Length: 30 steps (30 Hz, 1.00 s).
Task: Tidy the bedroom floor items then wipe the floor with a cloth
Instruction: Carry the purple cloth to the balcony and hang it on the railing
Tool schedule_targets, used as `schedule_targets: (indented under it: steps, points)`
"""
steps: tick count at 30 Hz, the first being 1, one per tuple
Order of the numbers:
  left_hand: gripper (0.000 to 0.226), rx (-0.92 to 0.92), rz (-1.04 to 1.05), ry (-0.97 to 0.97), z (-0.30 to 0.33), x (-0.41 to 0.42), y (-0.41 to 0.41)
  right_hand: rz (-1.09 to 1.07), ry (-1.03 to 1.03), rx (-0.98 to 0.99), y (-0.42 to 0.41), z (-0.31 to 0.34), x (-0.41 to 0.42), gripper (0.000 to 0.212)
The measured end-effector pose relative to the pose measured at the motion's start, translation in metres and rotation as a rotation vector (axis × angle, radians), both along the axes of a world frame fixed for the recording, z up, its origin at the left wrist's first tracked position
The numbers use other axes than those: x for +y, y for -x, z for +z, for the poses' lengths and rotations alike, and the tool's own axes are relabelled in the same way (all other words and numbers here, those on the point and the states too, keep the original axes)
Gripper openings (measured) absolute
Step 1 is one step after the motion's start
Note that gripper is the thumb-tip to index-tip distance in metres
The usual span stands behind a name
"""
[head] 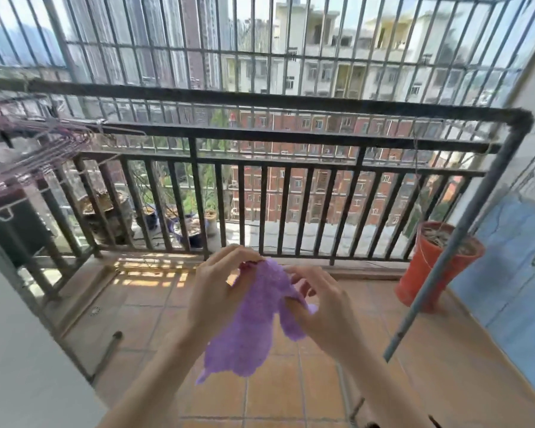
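A fluffy purple cloth (254, 322) hangs between both hands, in front of me over a tiled balcony floor. My left hand (218, 291) pinches its top edge, fingers curled over the upper corner. My right hand (318, 307) grips the cloth's right side, with fabric wrapped around its fingers. The lower part of the cloth dangles free.
A dark metal railing (291, 193) with a security grille above closes the balcony ahead. An orange flowerpot (430, 267) stands at the right by a slanted grey pole (457, 242). Purple hangers (40, 149) hang at the left. A floor drain (95, 310) lies at lower left.
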<state>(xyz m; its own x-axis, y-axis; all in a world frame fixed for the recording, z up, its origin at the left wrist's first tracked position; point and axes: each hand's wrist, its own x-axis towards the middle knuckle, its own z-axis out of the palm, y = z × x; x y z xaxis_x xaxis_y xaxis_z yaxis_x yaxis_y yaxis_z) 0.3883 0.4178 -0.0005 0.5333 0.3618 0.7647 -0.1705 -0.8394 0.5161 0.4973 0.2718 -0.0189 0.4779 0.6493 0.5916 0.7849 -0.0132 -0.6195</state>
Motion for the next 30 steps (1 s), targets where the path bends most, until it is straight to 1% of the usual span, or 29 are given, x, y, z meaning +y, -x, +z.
schedule_targets:
  steps: [3,5,9,11,13,15,17,19,21,23,29,30]
  points:
    - [0.032,-0.024,-0.026,0.014,0.027,0.008,-0.004,0.091,-0.008,-0.039,-0.007,0.023,0.009,0.044]
    - [0.034,-0.043,-0.049,0.052,0.044,0.011,-0.008,0.16,-0.017,-0.036,-0.012,0.04,0.012,0.047]
    - [0.033,-0.069,-0.102,0.089,0.076,0.016,-0.014,0.269,-0.061,-0.007,-0.023,0.075,0.019,0.034]
    - [0.029,-0.067,-0.121,0.088,0.089,0.018,-0.015,0.272,-0.097,-0.019,-0.027,0.092,0.023,0.027]
    - [0.015,-0.062,-0.142,0.089,0.1,0.02,-0.017,0.254,-0.116,-0.049,-0.031,0.108,0.028,0.021]
    - [0.026,-0.069,-0.146,0.103,0.11,0.022,-0.017,0.231,-0.12,-0.09,-0.032,0.122,0.031,0.022]
    - [0.041,-0.06,-0.152,0.105,0.117,0.024,-0.017,0.217,-0.085,-0.151,-0.03,0.134,0.035,0.03]
    - [0.049,-0.06,-0.158,0.106,0.122,0.026,-0.016,0.224,-0.028,-0.169,-0.028,0.141,0.039,0.038]
    - [0.048,-0.072,-0.173,0.114,0.126,0.027,-0.014,0.245,0.023,-0.133,-0.027,0.145,0.043,0.037]
    - [0.046,-0.084,-0.193,0.128,0.129,0.028,-0.012,0.243,0.026,-0.113,-0.025,0.146,0.046,0.033]
    - [0.05,-0.081,-0.207,0.13,0.14,0.035,-0.006,0.198,-0.076,-0.104,-0.018,0.157,0.052,0.019]
    - [0.05,-0.076,-0.213,0.133,0.141,0.037,-0.005,0.195,-0.09,-0.108,-0.017,0.159,0.053,0.021]
